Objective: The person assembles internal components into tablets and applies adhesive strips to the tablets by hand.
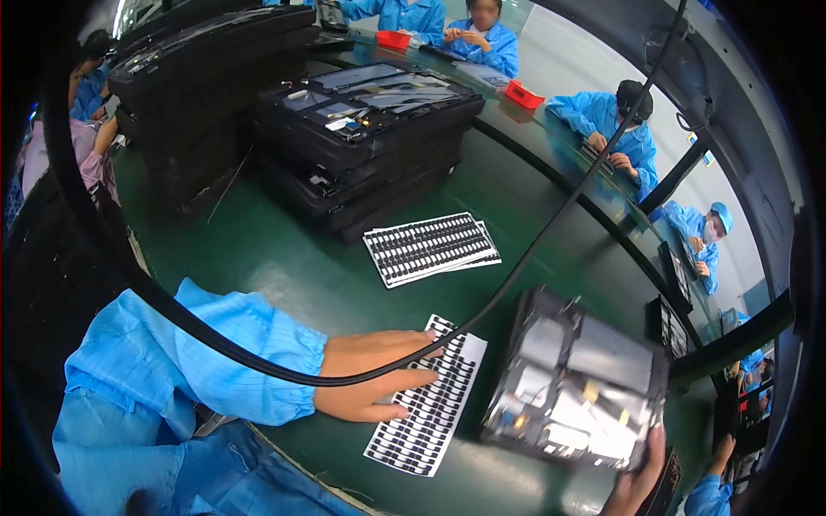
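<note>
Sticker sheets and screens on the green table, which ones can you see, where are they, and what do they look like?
Sticker sheet: under the left hand, a white rectangle with rows of small black labels.
Sheet stack: mid-table, the same white-and-black look, fanned slightly.
Open device: tilted in the right hand, black frame, silver panels inside.
Stacked devices: far side, black, flat, piled high.

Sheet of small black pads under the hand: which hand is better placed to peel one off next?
Probably the left hand: its fingers already lie flat on the white sheet of small black pads. The right hand grips the lower edge of the tilted open device chassis.
</note>
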Tool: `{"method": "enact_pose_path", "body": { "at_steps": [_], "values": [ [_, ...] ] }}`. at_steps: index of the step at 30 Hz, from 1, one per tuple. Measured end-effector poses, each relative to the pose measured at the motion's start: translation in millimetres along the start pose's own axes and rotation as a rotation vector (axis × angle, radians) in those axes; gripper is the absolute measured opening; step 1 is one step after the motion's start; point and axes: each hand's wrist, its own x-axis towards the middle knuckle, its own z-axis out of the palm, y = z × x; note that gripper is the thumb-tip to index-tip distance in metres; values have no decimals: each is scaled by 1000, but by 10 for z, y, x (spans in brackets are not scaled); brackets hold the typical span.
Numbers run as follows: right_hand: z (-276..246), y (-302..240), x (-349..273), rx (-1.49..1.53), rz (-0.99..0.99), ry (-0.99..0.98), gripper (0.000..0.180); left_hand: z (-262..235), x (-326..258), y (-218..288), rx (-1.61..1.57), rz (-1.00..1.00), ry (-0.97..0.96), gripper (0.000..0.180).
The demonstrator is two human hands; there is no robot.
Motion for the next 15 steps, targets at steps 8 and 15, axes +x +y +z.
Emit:
{"method": "enact_pose_path", "body": {
  "at_steps": [8,15],
  "values": [
    [18,223,-200,-669,45,190,14,-67,157,-51,-2,59,-74,42],
    [992,-1254,-26,-209,-505,-529,28,-119,349,-202,2,75,-37,50]
  ]
}}
